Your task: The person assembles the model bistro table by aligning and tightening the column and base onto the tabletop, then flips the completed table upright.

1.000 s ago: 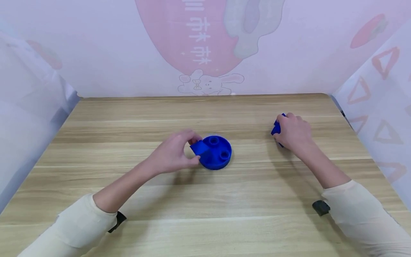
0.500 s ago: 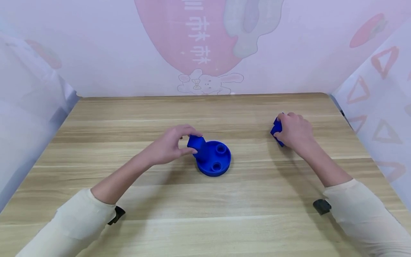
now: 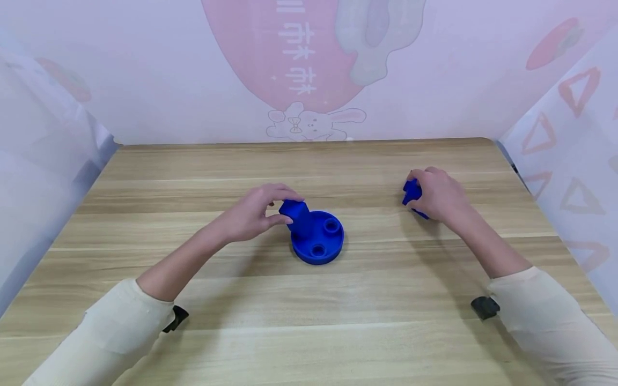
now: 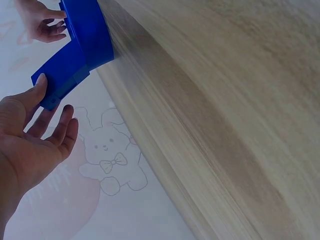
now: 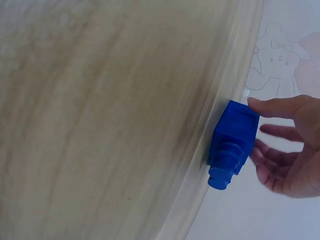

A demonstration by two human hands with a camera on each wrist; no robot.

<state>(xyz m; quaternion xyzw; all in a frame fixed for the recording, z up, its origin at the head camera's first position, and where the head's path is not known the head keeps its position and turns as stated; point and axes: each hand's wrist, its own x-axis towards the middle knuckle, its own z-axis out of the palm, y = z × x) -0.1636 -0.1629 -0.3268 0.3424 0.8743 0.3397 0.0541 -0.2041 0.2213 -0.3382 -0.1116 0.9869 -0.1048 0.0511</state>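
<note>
The round blue tray [image 3: 317, 259] rests on the bench [image 3: 357, 305] and has turned clockwise, seen from above, since the first frame: its two blue ring sockets [image 3: 318, 250], then at its far and right sides, now sit at the far right and near side. The tray has also slid slightly left and nearer the person.

At the tray's left side, the left hand [image 3: 247, 215] pinches a blue angular block [image 3: 293, 209] between thumb and fingers, parted just by the block's width. The block now stands steeper, leaning left out over the tray's rim; its lower end meets the tray, though how it fits there is hidden.

Well to the right of the tray and farther back, the right hand [image 3: 441, 194] pinches a second blue block [image 5: 236, 125], thumb on one side and fingers on the other. A stepped round stub [image 5: 224, 165] juts from it. Hand and block have shifted slightly towards the tray since half a second ago; whether the block touches the bench cannot be told.
</note>
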